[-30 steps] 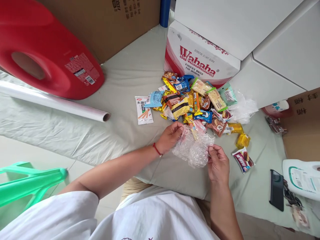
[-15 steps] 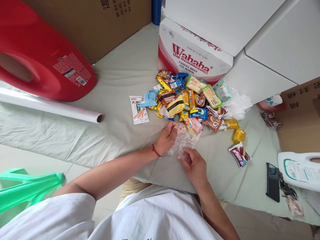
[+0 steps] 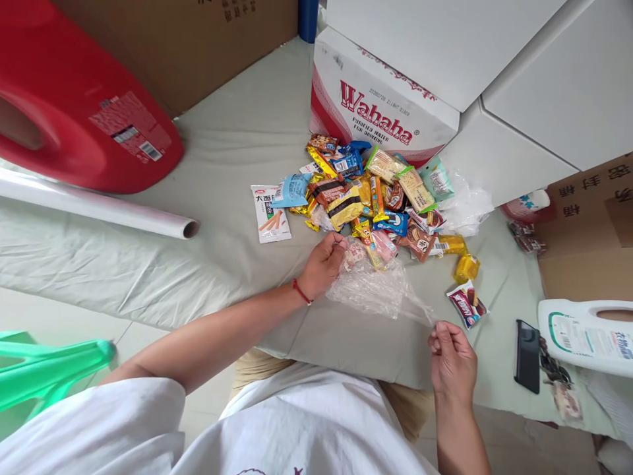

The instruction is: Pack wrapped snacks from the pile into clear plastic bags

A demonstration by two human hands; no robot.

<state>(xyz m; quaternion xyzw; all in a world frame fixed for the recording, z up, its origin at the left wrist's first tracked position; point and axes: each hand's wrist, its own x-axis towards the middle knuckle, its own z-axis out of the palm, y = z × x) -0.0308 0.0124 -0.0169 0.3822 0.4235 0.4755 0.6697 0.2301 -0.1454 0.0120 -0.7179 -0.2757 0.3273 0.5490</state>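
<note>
A clear plastic bag [image 3: 368, 287] is stretched out low over the cloth, between my two hands. My left hand [image 3: 322, 265], with a red cord at its wrist, is closed on the bag's left end, beside a pinkish wrapped snack [image 3: 354, 253]. At the opposite end my right hand [image 3: 452, 359] pinches the bag's drawn-out corner. Just beyond lies a heap of wrapped snacks [image 3: 346, 206] in many colours. A white snack packet [image 3: 271, 214] lies to the left of the heap, and a dark red and white packet [image 3: 467, 304] lies above my right hand.
Behind the heap stands a white and red Wahaha carton [image 3: 380, 99]. At the left are a large red jug [image 3: 113, 125] and a white roll [image 3: 99, 204]. A phone [image 3: 527, 356], keys and a white jug [image 3: 588, 333] lie at the right. A green plastic stool [image 3: 54, 369] is at lower left.
My right hand has moved right and toward me, pulling one end of the clear bag out long. My left hand keeps hold of the other end. The view has shifted slightly.
</note>
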